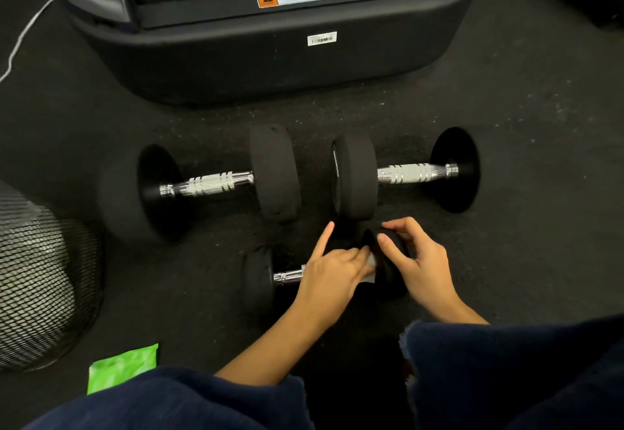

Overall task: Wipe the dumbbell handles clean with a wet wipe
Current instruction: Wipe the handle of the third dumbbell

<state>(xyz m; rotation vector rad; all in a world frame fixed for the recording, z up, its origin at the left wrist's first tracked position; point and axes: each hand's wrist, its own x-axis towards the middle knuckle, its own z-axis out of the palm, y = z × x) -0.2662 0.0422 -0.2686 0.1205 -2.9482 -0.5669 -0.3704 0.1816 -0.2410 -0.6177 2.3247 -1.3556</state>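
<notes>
The left hand (332, 271) closes on a white wipe (370, 266) around the small dumbbell (266, 277) handle, index finger raised. The right hand (413, 260) grips its right weight. Beyond the fingertips lie two larger dumbbells (216, 183).

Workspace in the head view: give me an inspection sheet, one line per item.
Surface: black speckled rubber floor.
Job's things: small dumbbell nearest the person, white wet wipe on its chrome handle; two large dumbbells behind it, left one and right one, lying end to end, handles bare.
Clutter: green wipe packet on the floor, lower left.
Grippers: left hand pressing the wipe on the handle, index finger extended; right hand gripping the small dumbbell's right head.
Cables: white cord on the floor, upper left.
Surroundings: treadmill rear end with warning label; black mesh object at left.
</notes>
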